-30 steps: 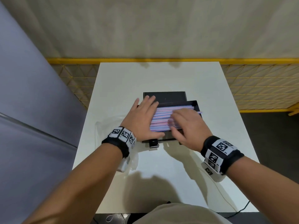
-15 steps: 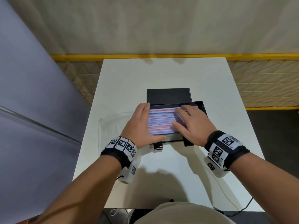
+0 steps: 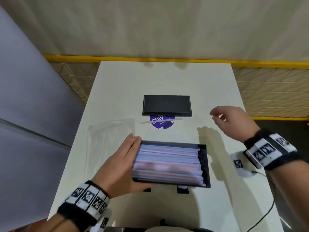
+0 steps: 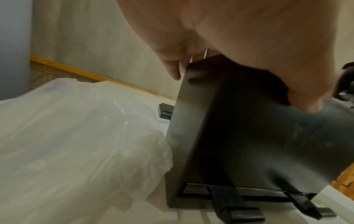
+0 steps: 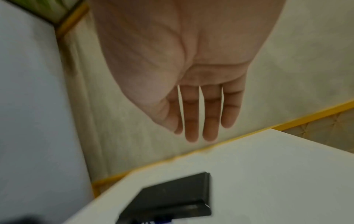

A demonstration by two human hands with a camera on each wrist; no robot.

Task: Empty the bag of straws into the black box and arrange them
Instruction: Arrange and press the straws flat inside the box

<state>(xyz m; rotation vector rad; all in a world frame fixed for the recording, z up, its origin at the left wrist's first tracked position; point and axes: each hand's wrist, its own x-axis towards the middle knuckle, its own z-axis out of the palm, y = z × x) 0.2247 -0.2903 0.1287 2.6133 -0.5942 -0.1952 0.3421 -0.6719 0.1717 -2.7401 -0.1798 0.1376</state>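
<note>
The black box [image 3: 206, 166] is packed with pink, blue and white straws [image 3: 167, 163] lying side by side. My left hand [image 3: 124, 164] grips the box's left end, fingers along the top edge and thumb [image 4: 306, 101] on the box's [image 4: 239, 144] underside; the box is tilted up off the table. My right hand [image 3: 231, 122] hovers over the table's right side, empty, its fingers [image 5: 191, 121] straight. One stray straw [image 3: 147, 122] lies on the table beyond the box. The empty clear bag [image 3: 112, 131] lies flat at the left.
A black lid [image 3: 167, 105] lies behind the stray straw, seen blurred in the right wrist view too [image 5: 172, 195]. A round purple sticker [image 3: 161, 123] sits under that straw. The crumpled bag [image 4: 76, 136] touches the box's left side. A yellow mesh fence [image 3: 267, 91] surrounds the white table [image 3: 217, 91].
My left hand has lifted the box and drawn it toward me. My right hand left the straws and rose to the right. A stray straw and the purple sticker came into view.
</note>
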